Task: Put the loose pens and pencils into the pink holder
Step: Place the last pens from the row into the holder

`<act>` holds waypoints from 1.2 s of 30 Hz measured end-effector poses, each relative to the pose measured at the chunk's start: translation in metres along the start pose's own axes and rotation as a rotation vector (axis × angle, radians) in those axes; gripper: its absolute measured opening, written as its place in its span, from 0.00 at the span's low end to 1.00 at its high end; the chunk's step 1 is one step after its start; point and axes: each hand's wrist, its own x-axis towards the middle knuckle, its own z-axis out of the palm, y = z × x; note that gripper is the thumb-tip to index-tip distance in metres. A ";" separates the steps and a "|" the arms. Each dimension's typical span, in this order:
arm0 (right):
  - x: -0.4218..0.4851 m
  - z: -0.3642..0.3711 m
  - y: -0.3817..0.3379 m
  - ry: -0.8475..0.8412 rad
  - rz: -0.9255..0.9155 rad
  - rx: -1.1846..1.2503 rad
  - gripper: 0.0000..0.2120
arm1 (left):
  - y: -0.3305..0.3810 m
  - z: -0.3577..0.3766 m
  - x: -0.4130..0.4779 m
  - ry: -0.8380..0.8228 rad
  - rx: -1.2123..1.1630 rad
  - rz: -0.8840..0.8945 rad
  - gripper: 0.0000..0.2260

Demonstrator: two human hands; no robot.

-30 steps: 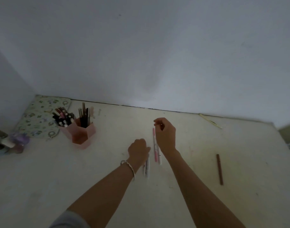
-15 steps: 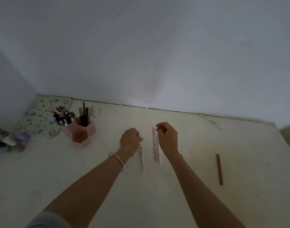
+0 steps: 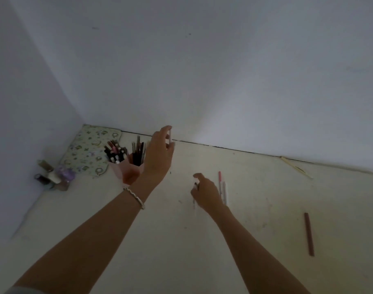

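Your left hand (image 3: 159, 154) is raised just right of the pink holder (image 3: 126, 169), fingers pinching a pale pen (image 3: 170, 136). Looks like the drop-in step: swing left over an opening and let go. Right hand (image 3: 206, 193) pinches a dark-tipped pen (image 3: 195, 195) on the worktop (image 3: 266, 209).

The picture is dim and grey-blue, with weak colours. A soft brighter patch lies on the wall (image 3: 213, 115) near the middle; the corners are darker. The table (image 3: 255, 187) shows almost no shadows. Straight lines bend at the edges. The right hand (image 3: 206, 193) and the table's left border are slightly blurred.
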 end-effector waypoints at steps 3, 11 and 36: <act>0.016 -0.016 -0.036 0.257 -0.103 0.256 0.17 | -0.015 -0.037 0.018 0.139 0.062 0.051 0.17; 0.029 -0.018 -0.111 0.455 -0.260 0.526 0.14 | -0.053 -0.072 0.026 0.024 0.542 0.094 0.07; 0.016 -0.037 -0.039 0.832 -0.213 0.354 0.18 | 0.021 0.052 -0.025 -0.327 0.291 0.055 0.15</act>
